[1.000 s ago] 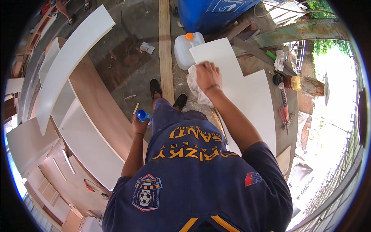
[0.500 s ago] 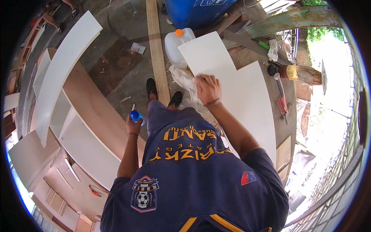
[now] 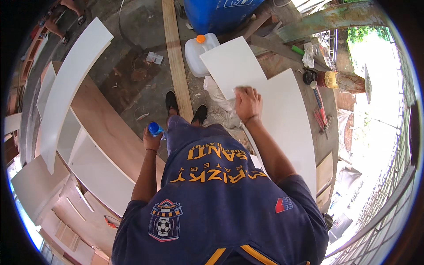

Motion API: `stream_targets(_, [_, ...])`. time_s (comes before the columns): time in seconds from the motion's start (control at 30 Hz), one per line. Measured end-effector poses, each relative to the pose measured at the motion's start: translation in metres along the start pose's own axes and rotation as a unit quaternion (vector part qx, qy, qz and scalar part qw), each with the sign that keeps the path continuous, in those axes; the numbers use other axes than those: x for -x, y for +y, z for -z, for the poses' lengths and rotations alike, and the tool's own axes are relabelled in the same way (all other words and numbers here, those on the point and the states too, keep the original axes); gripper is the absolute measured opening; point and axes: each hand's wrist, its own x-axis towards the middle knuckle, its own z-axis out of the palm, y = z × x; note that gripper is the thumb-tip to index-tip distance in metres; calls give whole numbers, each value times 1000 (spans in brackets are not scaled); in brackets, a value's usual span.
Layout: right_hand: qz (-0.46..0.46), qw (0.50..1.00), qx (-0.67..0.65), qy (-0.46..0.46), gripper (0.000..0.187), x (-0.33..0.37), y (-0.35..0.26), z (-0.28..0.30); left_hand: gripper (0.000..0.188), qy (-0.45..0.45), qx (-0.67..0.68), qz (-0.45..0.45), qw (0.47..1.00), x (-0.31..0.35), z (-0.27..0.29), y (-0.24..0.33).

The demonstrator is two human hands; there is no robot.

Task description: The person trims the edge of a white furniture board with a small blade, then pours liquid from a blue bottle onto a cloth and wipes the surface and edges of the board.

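My left hand [image 3: 152,141] is closed around a small clear bottle with a blue cap [image 3: 155,128], held beside my left thigh. My right hand [image 3: 248,105] rests on the white panel [image 3: 282,115], close to its inner corner, with the fingers bent and pressed down. A bit of white shows at the fingertips; what it belongs to is hidden under the hand. Crumpled white sheeting or cloth [image 3: 216,94] lies along the panel's left edge, just left of that hand.
A white jerrycan with an orange cap [image 3: 201,55] stands beyond the panel, before a blue drum [image 3: 216,13]. A wooden plank [image 3: 175,57] lies ahead of my feet. Curved white panels [image 3: 75,84] stand at left. A red-and-black hand tool [image 3: 321,108] lies at right.
My right hand has moved right from the panel's left edge onto its surface, away from the crumpled white material. My left hand still holds the bottle, almost in the same place.
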Motion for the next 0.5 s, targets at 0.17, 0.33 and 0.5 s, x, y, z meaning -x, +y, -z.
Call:
stream_targets(0.17, [1,999,-35,32,15,-10,-3,-11,57,-11,58,-2,998,-1,-6,-5])
stream_targets(0.33, [8,999,-39,26,16,-4,-5,-13,54,2,-10,-51,999,2,-5,5])
stream_targets(0.5, [34,997,-12,66,13,-61,-41,-43,56,-30,-10,-96,995,-4,23,46])
